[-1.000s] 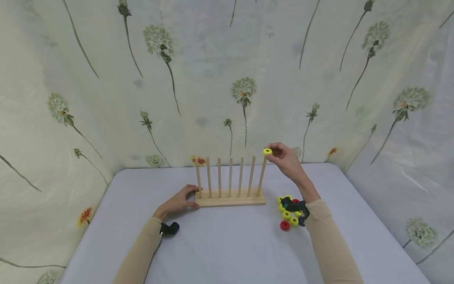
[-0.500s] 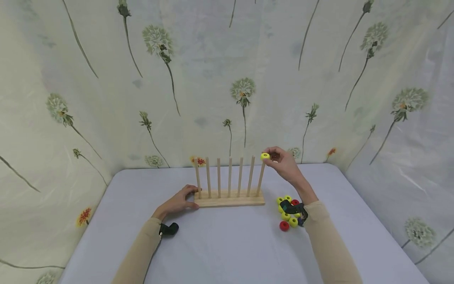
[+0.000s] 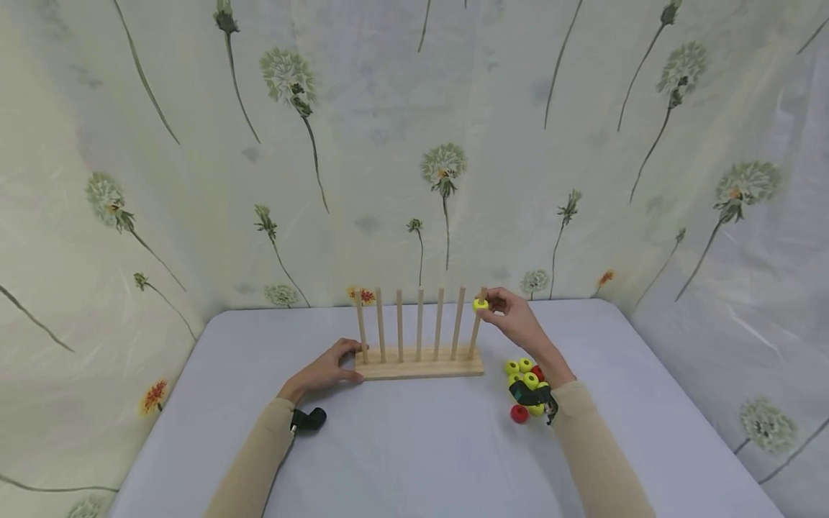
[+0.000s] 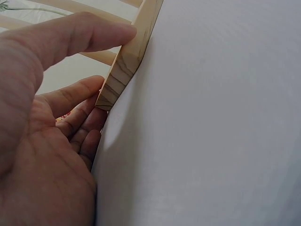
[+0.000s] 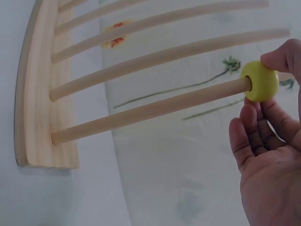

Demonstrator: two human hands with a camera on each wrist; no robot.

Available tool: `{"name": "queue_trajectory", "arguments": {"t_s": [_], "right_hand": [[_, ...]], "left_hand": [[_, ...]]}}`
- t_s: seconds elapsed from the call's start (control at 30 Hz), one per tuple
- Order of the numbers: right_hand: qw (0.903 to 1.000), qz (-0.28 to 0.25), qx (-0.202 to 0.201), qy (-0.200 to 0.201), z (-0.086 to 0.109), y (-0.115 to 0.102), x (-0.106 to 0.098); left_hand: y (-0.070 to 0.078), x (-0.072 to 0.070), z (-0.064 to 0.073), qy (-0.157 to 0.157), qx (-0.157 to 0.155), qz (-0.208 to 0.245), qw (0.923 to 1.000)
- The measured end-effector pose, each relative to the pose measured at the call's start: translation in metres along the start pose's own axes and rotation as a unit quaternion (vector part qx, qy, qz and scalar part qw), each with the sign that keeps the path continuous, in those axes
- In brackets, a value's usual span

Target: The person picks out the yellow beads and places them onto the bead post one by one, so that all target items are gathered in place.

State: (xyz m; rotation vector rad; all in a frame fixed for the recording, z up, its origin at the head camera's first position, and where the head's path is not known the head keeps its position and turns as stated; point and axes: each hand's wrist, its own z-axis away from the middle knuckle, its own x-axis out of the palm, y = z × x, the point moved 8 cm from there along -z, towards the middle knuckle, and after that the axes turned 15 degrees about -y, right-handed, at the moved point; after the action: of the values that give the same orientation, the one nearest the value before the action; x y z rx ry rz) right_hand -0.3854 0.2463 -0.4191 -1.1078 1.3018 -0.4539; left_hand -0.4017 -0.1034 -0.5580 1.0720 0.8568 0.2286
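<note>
A wooden peg rack (image 3: 419, 369) stands on the table with a row of several upright pegs. My right hand (image 3: 520, 324) pinches a yellow bead (image 5: 264, 85) between thumb and fingers. The rightmost peg (image 5: 155, 112) passes through the bead's hole, and the bead sits a little below the peg's top. At the rack's other end, my left hand (image 3: 326, 368) grips the base, thumb along the front edge and fingers behind. The left wrist view shows the thumb and fingertips against the base's end (image 4: 120, 77).
To the right of the rack lies a cluster of yellow beads (image 3: 525, 365) with a red bead (image 3: 519, 414) at its near side. The right wrist camera (image 3: 527, 394) covers part of this cluster. A flower-patterned curtain (image 3: 369, 180) hangs behind the white table (image 3: 414, 453).
The right hand has brought the yellow bead from above the rightmost peg down onto it, so the peg's tip now shows above the bead. The left hand stays in place.
</note>
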Motion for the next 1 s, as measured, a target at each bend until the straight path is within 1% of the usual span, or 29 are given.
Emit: {"name": "queue_trajectory", "arguments": {"t_s": [0.2,0.37,0.57,0.77,1.0], "right_hand": [[1.0000,0.000,-0.004,-0.004,0.001,0.005,0.002],[0.9999,0.009,0.001,-0.004,0.002,0.004,0.002],[0.9998,0.018,0.000,0.000,0.000,-0.001,-0.002],[0.9997,0.020,-0.011,0.011,-0.001,-0.007,-0.009],[0.9998,0.016,-0.006,0.012,0.000,-0.008,-0.008]], "left_hand": [[0.004,-0.001,0.001,0.000,0.007,-0.004,1.0000],[0.005,-0.001,0.002,0.000,0.004,-0.004,1.0000],[0.004,0.000,0.003,0.000,-0.003,-0.003,1.0000],[0.003,0.000,0.002,0.000,-0.001,-0.002,1.0000],[0.001,0.001,0.001,-0.002,0.002,-0.006,1.0000]]}}
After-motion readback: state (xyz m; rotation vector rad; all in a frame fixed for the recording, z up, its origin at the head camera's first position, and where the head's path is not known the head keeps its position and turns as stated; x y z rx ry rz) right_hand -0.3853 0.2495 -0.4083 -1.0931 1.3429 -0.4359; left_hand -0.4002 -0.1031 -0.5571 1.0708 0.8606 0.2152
